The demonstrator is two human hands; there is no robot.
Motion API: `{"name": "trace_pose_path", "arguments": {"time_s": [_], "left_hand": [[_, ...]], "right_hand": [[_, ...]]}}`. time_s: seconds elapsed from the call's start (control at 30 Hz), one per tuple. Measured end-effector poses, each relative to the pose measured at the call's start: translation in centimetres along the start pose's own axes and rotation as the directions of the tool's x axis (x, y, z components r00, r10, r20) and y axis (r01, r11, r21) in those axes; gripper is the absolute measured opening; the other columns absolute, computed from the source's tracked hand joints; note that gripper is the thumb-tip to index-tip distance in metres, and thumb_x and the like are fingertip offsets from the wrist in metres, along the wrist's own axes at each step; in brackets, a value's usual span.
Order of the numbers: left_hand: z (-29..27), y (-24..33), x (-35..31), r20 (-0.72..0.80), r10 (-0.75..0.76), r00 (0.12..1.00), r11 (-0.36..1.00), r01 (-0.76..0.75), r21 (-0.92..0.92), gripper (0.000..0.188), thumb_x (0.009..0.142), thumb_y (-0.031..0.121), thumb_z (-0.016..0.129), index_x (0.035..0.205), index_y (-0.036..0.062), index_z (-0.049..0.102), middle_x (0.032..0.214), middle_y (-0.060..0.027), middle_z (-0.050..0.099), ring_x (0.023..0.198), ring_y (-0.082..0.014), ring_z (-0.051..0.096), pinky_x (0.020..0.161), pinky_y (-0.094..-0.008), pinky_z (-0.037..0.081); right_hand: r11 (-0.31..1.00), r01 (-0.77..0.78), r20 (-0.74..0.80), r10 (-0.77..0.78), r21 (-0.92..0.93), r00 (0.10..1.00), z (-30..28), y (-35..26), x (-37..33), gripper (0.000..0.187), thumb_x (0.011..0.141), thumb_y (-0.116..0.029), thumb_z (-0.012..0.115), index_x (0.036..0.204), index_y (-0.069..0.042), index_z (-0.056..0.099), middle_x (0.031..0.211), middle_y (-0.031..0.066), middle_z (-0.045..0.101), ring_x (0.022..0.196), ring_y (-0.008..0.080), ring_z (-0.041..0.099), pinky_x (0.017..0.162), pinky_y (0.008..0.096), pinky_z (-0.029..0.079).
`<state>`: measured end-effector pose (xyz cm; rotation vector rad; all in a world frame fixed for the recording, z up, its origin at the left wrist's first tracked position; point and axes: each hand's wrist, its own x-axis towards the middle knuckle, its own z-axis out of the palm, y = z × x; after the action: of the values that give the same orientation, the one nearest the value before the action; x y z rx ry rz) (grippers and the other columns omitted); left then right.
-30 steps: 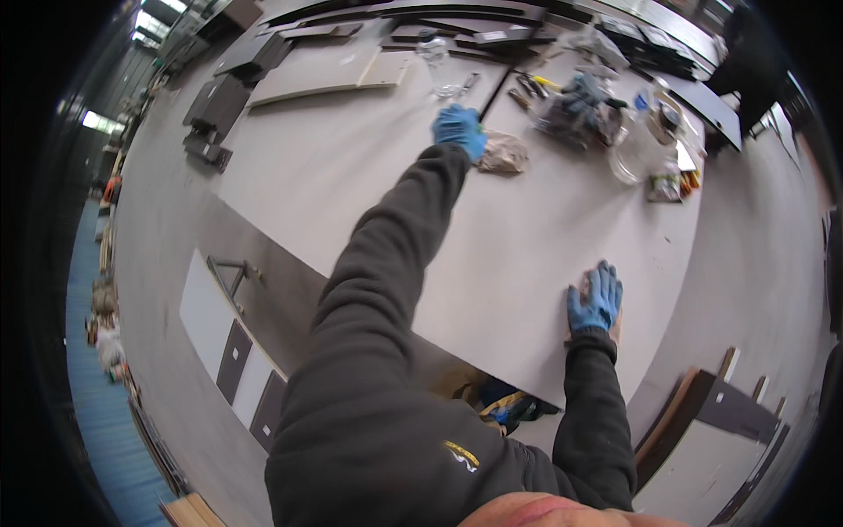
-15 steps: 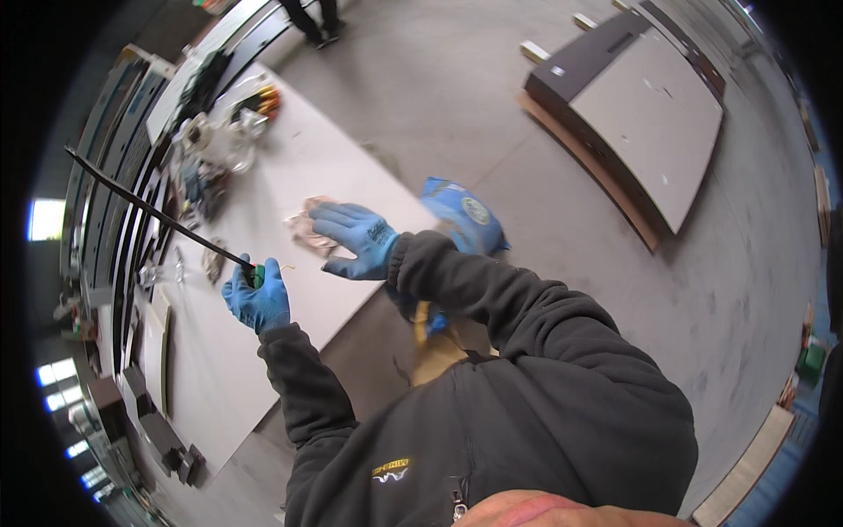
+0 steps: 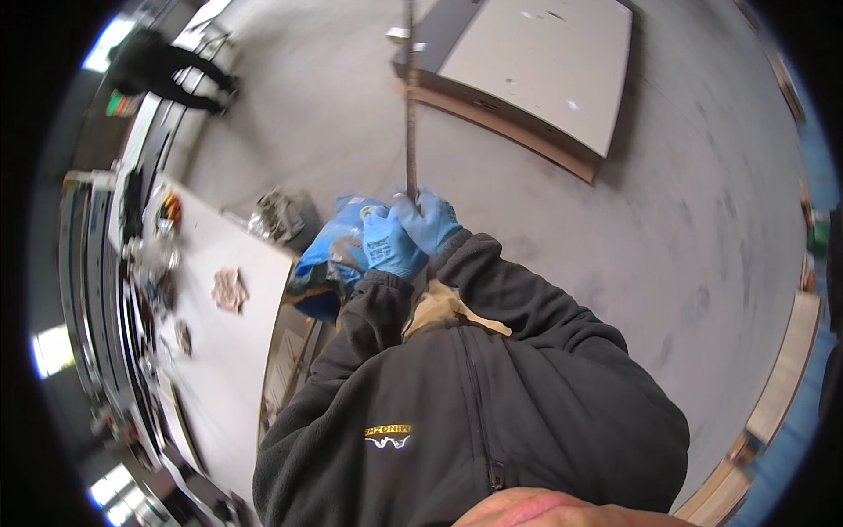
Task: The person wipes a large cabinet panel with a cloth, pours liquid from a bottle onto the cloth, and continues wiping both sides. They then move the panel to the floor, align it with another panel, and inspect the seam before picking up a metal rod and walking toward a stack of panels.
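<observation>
A long, thin, dark strip [image 3: 410,114] points away from me over the floor, its near end among my fingers. My right hand [image 3: 428,221], in a blue glove, is closed round that end. Pressed against it, my left hand [image 3: 392,244], in a matching glove, is closed too. The fingers overlap and hide what lies inside the grip. Just left of my hands stands a blue bag [image 3: 338,241] with crumpled sides.
On the left stretches a white table [image 3: 224,360] with a crumpled pinkish cloth [image 3: 229,290] and clear plastic bags [image 3: 158,256]. Behind the blue bag is a bin with grey-green material [image 3: 283,215]. Large panels [image 3: 536,66] lie stacked ahead. A person [image 3: 167,70] bends at far left.
My hands have come together in front of me, away from the table. The strip has swung from the left to straight ahead. My right hand has left the pinkish cloth. My view has turned right.
</observation>
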<state>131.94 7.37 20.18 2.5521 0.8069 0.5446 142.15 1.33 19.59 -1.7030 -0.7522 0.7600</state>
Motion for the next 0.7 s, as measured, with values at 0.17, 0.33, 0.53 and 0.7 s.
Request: {"name": "trace_pose_path", "arguments": {"time_s": [0.17,0.33,0.53,0.7], "left_hand": [[10.4,4.0,0.1,0.032,0.073,0.997,0.990,-0.069,-0.119,0.039,0.083,0.033,0.078,0.106,0.0053,0.062,0.100,-0.0152,0.064,0.095,-0.0349,0.061,0.081,-0.0471,0.051],[17.5,8.5,2.3,0.778,0.106,0.620,-0.179,0.781,-0.598,0.047,0.101,0.026,0.071,0.137,0.0040,0.051,0.129,-0.0074,0.061,0.111,-0.0237,0.066,0.097,-0.0404,0.056],[28.0,20.8,8.9,0.842,0.352,0.409,-0.019,0.903,-0.430,0.049,0.105,0.030,0.066,0.148,0.0132,0.050,0.136,-0.0085,0.062,0.123,-0.0233,0.061,0.104,-0.0399,0.053],[38.9,36.9,14.0,0.856,0.461,0.236,-0.116,0.972,-0.205,0.036,0.107,0.041,0.062,0.127,0.0106,0.063,0.118,-0.0046,0.068,0.109,-0.0198,0.064,0.097,-0.0352,0.053]], "right_hand": [[0.968,-0.229,-0.234,0.200,-0.101,0.951,-8.0,7.5,-0.4,0.052,0.104,-0.050,0.051,0.103,-0.004,0.075,0.095,0.0273,0.072,0.095,0.0469,0.070,0.084,0.0508,0.057],[0.949,-0.245,-0.390,0.306,0.199,0.869,-17.5,14.0,-1.9,0.046,0.107,-0.041,0.054,0.108,0.000,0.076,0.096,0.0195,0.078,0.093,0.0342,0.076,0.085,0.0416,0.059],[0.785,-0.117,-0.445,0.460,0.609,0.768,-33.6,20.9,-2.3,0.040,0.109,-0.029,0.055,0.120,0.007,0.067,0.117,0.0166,0.077,0.104,0.0243,0.073,0.095,0.0368,0.059],[0.851,-0.152,-0.481,0.421,0.502,0.769,-52.7,26.3,-4.0,0.041,0.111,-0.030,0.052,0.123,0.006,0.067,0.119,0.0160,0.076,0.108,0.0228,0.071,0.098,0.0349,0.056]]}}
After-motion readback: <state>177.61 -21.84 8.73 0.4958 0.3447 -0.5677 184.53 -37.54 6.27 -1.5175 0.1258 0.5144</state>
